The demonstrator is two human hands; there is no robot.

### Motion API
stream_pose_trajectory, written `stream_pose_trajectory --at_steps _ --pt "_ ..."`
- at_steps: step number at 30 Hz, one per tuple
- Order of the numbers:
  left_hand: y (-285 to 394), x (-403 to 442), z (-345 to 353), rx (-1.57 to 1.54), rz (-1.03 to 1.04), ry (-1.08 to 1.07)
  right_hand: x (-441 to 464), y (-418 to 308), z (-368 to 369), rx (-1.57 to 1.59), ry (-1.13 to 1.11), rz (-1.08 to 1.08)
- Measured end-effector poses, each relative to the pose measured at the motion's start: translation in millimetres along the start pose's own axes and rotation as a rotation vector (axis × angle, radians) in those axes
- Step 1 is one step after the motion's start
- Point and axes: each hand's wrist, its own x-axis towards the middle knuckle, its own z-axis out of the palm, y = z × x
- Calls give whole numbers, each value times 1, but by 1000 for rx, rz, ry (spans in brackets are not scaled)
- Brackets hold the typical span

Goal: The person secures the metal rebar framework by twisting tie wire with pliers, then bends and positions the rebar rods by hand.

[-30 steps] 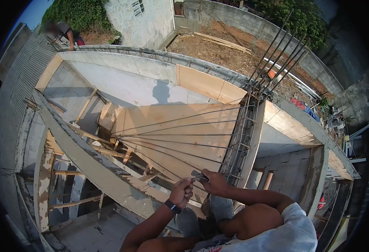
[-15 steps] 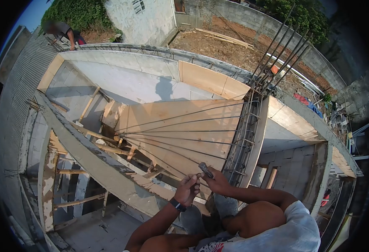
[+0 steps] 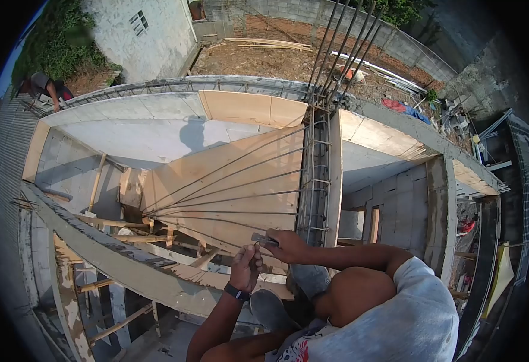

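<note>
My right hand [image 3: 288, 246] is wrapped round a short grey metal tool [image 3: 264, 239], whose blunt end points left; its exact kind is hard to tell. Close below it, my left hand [image 3: 245, 269] is raised with thumb and fingertips pinched together, and whatever they hold is too small to make out. Both hands are in front of my knees, over the lower edge of a plywood panel [image 3: 234, 166]. Thin steel rebars [image 3: 240, 194] fan out across the panel from its left corner towards a rebar cage [image 3: 317, 181].
Upright rebars [image 3: 343, 51] rise behind the cage. A narrow concrete beam [image 3: 119, 241] runs on the left above a deep opening with wooden props [image 3: 119, 326]. Another deep opening lies right, beyond a formwork board [image 3: 335, 181]. A person [image 3: 47, 90] bends at the far left wall.
My view has turned to the right, so the structure appears shifted left. My left hand has dropped slightly away from the tool, which now points more level to the left.
</note>
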Motion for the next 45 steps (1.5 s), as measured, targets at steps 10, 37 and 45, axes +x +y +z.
stream_pose_trajectory --at_steps 10,37,45 --pt "-1 1 4 40 64 7 0 -11 -6 4 -32 150" --pt "-11 15 -18 345 280 -9 10 -6 14 447 -153 458" --pt "-15 11 -29 362 261 -66 10 -11 10 714 -277 752"
